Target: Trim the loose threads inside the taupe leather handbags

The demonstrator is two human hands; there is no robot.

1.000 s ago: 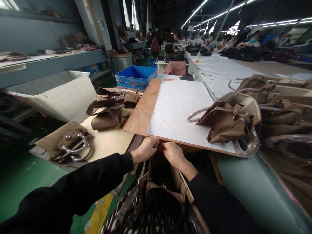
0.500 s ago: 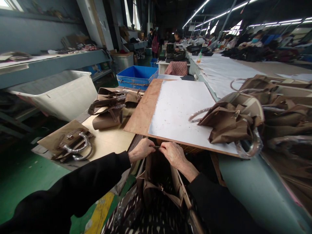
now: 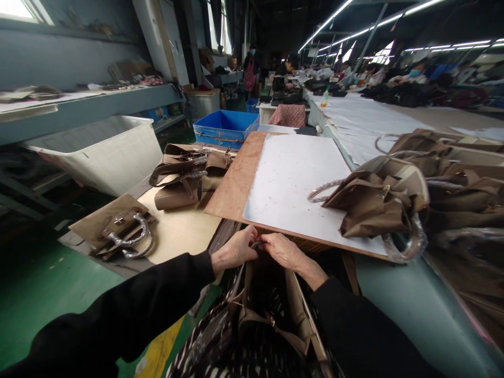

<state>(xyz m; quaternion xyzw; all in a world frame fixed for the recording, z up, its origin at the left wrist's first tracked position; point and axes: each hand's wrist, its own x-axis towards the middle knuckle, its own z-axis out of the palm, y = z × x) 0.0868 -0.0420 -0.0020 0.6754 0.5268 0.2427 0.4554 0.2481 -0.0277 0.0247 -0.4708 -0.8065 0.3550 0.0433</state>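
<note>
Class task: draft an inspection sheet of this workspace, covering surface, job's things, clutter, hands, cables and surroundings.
Surface: flat brown wooden board, partly covered by a white paper sheet.
Job's things: open brown bag, in front of the person.
Clutter: brown bag with plastic-wrapped handles, over the sheet's right side.
Hands: right hand has fingers at the open brown bag's far edge; left hand beside it, grip unclear.
Cables: nothing seen.
Surroundings: blue rectangular plastic bin, off-white plastic tub.
</note>
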